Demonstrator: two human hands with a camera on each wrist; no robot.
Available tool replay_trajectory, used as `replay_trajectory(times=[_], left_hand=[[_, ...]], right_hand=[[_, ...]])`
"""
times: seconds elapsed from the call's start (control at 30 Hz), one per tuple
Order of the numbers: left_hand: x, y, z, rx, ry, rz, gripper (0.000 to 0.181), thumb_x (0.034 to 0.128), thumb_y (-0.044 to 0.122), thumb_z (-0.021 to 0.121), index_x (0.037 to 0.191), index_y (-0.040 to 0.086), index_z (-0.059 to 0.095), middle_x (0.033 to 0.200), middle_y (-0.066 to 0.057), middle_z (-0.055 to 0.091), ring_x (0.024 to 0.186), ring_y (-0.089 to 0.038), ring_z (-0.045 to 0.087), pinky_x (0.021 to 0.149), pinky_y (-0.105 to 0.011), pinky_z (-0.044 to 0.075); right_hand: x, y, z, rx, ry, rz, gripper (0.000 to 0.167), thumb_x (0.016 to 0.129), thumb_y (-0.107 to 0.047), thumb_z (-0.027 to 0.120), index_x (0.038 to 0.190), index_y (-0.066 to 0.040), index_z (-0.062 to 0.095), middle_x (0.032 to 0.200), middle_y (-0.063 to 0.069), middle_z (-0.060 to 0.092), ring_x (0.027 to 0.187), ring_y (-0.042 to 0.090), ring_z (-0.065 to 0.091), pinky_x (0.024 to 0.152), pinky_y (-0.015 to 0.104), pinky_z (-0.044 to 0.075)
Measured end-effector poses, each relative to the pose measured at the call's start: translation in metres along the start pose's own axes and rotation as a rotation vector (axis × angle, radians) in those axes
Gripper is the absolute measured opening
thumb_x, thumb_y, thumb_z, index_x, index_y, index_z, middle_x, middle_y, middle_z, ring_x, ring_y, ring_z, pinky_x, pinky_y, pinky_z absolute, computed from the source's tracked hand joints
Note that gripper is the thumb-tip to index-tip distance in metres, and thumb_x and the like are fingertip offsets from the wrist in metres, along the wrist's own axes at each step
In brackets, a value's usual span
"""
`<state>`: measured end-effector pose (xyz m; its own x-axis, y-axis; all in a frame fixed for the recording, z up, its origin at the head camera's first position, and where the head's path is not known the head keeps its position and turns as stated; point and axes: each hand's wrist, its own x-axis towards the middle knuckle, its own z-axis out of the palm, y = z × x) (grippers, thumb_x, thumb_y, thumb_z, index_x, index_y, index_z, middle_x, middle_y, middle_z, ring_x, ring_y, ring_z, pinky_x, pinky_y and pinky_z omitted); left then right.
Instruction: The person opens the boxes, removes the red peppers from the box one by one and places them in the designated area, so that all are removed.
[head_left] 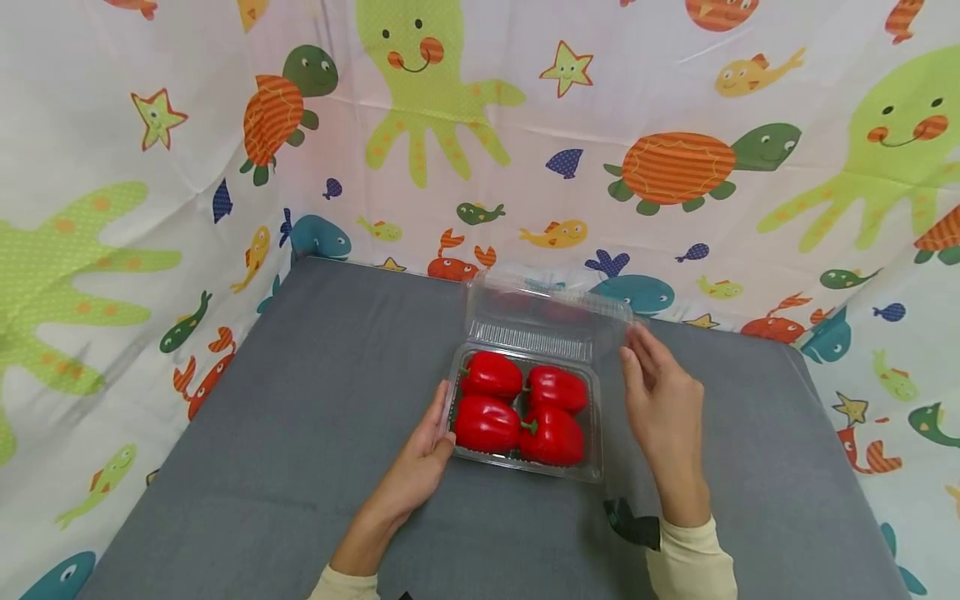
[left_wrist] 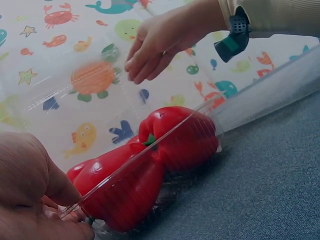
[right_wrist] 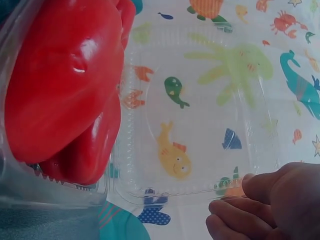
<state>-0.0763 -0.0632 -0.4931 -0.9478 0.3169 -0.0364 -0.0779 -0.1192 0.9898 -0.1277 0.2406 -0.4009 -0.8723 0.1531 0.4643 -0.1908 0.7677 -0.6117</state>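
Printed sea-animal curtain [head_left: 517, 200] behind and at both sides, gray tabletop [head_left: 315, 375] below it. On the tabletop, toward its far half, sits my clear plastic container [head_left: 596, 433], its hinged lid [head_left: 532, 337] raised at the far side. My right hand [head_left: 666, 404] is at the lid's right corner, fingers loosely bent, thumb slightly apart; can't tell if they pinch the edge or only touch it. If that contact slips, the thin lid might flop, and uneven pulling at one corner could twist the hinge. My left hand [head_left: 422, 454] is mostly closed, thumb and fingers gripping the container's left wall; squeezing hard would probably buckle it, and too light a hold could let it skid. Four red peppers [head_left: 487, 423] sit inside two by two and look bulky, so a lowered lid might catch on one. Green stems [head_left: 530, 427] stick out; one could snag.
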Motion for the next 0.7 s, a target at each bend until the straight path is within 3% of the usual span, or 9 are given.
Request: replay_trajectory(times=[0.43,0.7], left_hand=[[0.001,-0.002,0.0,-0.012,-0.007,-0.001,0.074,0.1098,-0.004,0.035,0.17,0.011,-0.006,0.178,0.002,-0.003,0.163,-0.013,-0.002,0.126,-0.03,0.012],[0.0,-0.003,-0.001,-0.015,-0.008,-0.004,0.074,0.1102,-0.004,0.035,0.17,0.013,-0.005,0.178,0.003,-0.003,0.162,-0.013,-0.001,0.126,-0.03,0.012]], right_hand=[[0.013,0.002,0.005,-0.005,-0.076,0.023,0.056,0.106,-0.026,0.067,0.156,-0.008,0.052,0.146,0.012,0.063,0.128,0.029,0.065,0.095,0.046,0.057],[0.019,0.002,0.009,0.014,-0.195,0.06,0.064,0.107,-0.032,0.064,0.162,-0.006,0.042,0.154,0.015,0.055,0.134,0.034,0.061,0.099,0.049,0.055]])
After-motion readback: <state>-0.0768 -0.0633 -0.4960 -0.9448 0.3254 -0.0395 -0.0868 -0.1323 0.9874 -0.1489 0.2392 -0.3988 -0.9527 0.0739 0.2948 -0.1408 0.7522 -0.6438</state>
